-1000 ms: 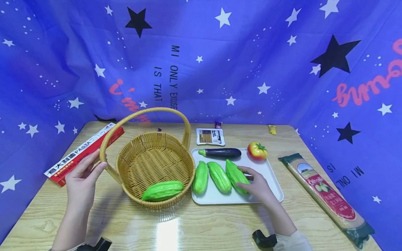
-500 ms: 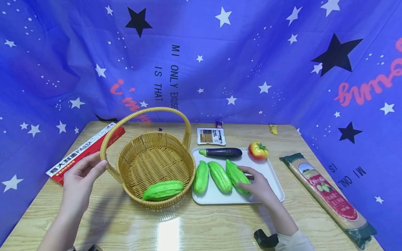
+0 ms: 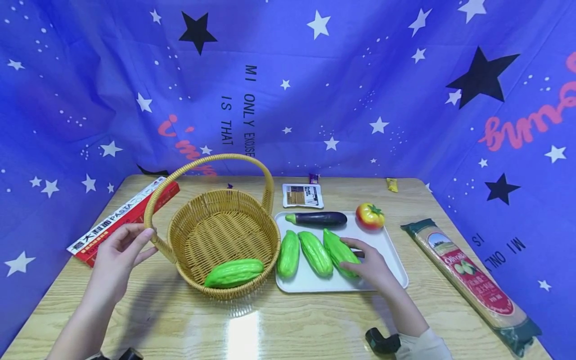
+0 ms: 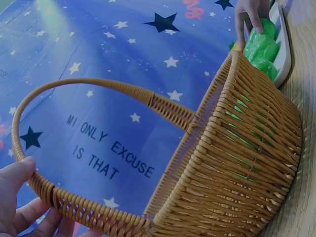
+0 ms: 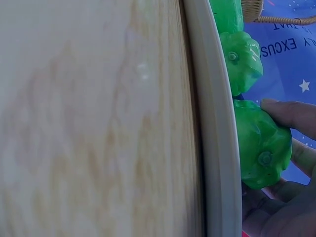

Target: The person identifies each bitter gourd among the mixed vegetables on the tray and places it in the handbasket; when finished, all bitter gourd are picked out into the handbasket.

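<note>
My left hand [image 3: 118,255] holds the wicker basket [image 3: 222,220] by the lower left of its arched handle [image 4: 89,81], thumb on one side and fingers on the other. Inside the basket a green bitter gourd [image 3: 234,273] lies along the near wall. To the right, a white tray [image 3: 382,270] bears three more bitter gourds side by side. My right hand [image 3: 373,265] grips the rightmost bitter gourd [image 5: 261,143] between thumb and fingers; it still lies on the tray. An eggplant [image 3: 320,219] and a red-yellow tomato [image 3: 370,216] occupy the tray's far side.
A red pasta box [image 3: 123,215] lies left of the basket, partly behind my left hand. On the right is a long pack of spaghetti [image 3: 470,280]. Behind the tray sit a flat white packet [image 3: 303,195] and small purple and yellow wrapped pieces [image 3: 392,185].
My left forearm has swung outward to the left, and the fingers have shifted slightly at the basket handle. The right hand and the bitter gourds have stayed in place.
</note>
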A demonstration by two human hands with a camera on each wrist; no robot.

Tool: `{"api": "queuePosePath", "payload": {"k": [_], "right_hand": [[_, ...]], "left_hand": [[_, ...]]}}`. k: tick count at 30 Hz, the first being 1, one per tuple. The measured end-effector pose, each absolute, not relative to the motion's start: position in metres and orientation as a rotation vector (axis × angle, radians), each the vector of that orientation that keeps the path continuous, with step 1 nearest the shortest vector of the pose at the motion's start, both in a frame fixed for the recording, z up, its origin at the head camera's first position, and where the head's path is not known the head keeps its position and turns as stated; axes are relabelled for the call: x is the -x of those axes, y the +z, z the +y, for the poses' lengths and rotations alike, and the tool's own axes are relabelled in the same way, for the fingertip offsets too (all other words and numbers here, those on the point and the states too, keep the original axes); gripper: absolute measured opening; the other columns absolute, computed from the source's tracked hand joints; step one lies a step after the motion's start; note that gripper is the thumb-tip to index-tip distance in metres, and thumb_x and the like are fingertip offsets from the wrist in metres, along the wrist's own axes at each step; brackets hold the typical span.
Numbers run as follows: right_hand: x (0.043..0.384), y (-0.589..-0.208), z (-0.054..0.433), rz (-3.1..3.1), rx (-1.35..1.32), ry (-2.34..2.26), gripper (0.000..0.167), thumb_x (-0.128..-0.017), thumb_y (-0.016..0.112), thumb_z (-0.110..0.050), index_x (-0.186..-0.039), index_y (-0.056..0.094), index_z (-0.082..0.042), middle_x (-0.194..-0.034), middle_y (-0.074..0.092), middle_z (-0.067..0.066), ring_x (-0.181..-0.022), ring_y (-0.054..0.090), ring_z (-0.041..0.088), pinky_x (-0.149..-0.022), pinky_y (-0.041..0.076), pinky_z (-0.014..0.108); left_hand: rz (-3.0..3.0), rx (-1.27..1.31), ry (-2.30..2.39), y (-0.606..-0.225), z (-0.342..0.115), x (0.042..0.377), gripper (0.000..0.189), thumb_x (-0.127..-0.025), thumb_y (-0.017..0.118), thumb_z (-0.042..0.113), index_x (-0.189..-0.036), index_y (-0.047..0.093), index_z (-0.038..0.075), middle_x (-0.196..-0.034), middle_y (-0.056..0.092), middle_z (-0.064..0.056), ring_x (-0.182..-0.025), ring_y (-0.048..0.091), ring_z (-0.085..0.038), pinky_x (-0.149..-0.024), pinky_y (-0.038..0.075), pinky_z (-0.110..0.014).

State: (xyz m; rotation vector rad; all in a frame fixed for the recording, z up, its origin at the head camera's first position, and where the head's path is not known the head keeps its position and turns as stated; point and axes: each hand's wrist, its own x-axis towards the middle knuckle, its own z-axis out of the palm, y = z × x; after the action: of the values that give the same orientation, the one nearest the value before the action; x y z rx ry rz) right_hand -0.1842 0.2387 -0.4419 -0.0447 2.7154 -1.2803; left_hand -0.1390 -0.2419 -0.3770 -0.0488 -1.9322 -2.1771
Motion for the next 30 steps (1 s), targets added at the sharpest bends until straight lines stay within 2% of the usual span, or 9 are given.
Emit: {"api": "queuePosePath", "payload": {"k": [11,30], "right_hand": [[0.1819,-0.4401,0.24,2.697,0.05,-1.294,0.061,-0.081,0.073,-0.017,-0.137,0.048,-0.012,-0.139,0.049,0.018,-0.122,0.05,0.042,-0.102,0.046,0.052],[0.183,-0.4421,0.2396,2.688,0.04,-1.326,0.061,-0.08,0.074,-0.015,-0.136,0.049,-0.012,-0.137,0.05,0.018,-0.119,0.052,0.041,-0.098,0.05,0.048]], "left_hand": [[-1.946,0.071,-2.195,-0.3779,-0.2433,0.1395,0.011,-0.094,0.056,0.007,-0.097,0.062,0.015,-0.093,0.063,0.008,-0.09,0.06,0.001,-0.072,0.06,-0.021],[-1.936,0.016,-2.189,-0.3788,-0.242,0.1387,0.009,-0.094,0.056,0.011,-0.096,0.063,0.016,-0.094,0.064,0.01,-0.091,0.06,0.001,-0.071,0.061,-0.021]]}}
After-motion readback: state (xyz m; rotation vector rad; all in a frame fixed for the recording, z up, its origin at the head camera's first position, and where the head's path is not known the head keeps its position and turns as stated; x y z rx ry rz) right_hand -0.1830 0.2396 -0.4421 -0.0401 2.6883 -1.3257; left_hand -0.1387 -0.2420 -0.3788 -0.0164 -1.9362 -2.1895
